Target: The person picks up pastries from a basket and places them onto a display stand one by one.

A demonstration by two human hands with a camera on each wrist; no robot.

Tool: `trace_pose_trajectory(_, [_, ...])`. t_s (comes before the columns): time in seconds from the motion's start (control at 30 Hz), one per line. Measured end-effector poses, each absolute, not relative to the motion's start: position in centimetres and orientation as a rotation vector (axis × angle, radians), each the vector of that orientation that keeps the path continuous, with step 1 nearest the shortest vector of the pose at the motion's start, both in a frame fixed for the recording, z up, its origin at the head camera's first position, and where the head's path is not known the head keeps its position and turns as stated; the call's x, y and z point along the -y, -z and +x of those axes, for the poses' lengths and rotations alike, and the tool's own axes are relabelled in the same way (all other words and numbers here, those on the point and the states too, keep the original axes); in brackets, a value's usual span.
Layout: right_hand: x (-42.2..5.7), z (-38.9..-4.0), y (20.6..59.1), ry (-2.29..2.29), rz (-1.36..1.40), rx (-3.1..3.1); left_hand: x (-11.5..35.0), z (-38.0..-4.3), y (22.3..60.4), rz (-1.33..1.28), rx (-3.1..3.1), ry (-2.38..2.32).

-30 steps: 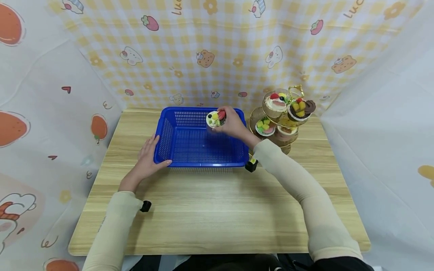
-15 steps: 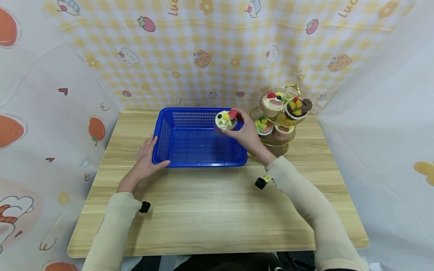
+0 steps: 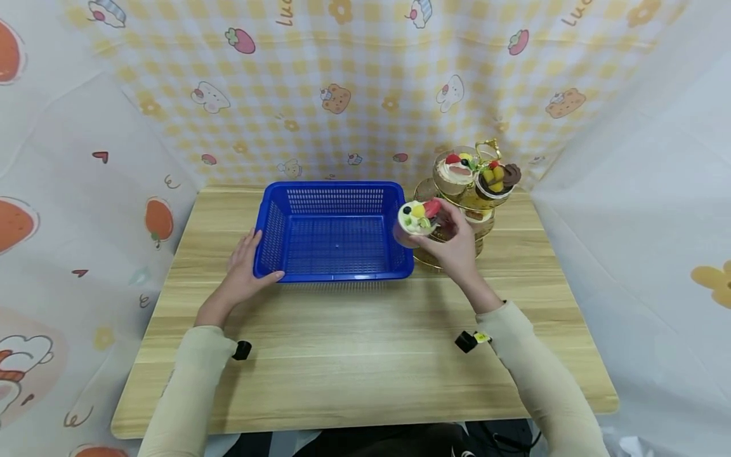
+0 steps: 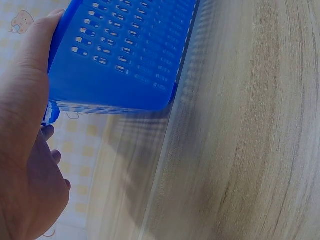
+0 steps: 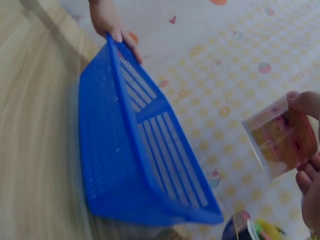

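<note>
My right hand grips a clear cake cup with cream, a red fruit slice and other fruit on top. It holds the cup just beyond the blue basket's right rim, in front of the tiered stand. Seen from the right wrist, the cup shows yellow and pink layers through its wall. My left hand rests against the front left corner of the blue plastic basket, fingers stretched along its side and thumb along the front rim. In the left wrist view, the thumb lies over the rim of the basket.
A gold tiered stand is at the back right. It bears several cake cups, among them a cream one and a chocolate one. The wooden table backs onto a checked yellow cloth.
My right hand has carried the cake cup out from over the basket, rightward and toward me, in front of the stand. My left hand stays at the basket's corner.
</note>
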State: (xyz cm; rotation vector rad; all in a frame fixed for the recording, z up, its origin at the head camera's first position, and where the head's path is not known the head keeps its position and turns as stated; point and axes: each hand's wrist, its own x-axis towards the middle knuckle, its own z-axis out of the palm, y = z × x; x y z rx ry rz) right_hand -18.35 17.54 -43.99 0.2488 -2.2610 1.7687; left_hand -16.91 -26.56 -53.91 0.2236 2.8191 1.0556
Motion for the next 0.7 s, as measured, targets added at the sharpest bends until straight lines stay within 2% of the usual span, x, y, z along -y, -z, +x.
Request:
trace_pose_trajectory(0.43, [-21.3,-14.1,45.7,-1.813,0.082,2.228,26.4,-16.8,53.6,0.209,-2.816,-1.045])
trace_pose_trajectory(0.7, [-22.3,-12.4,48.4,-1.820,-0.031,2.229,26.4,-16.8,53.7,0.205,-2.809,-1.048])
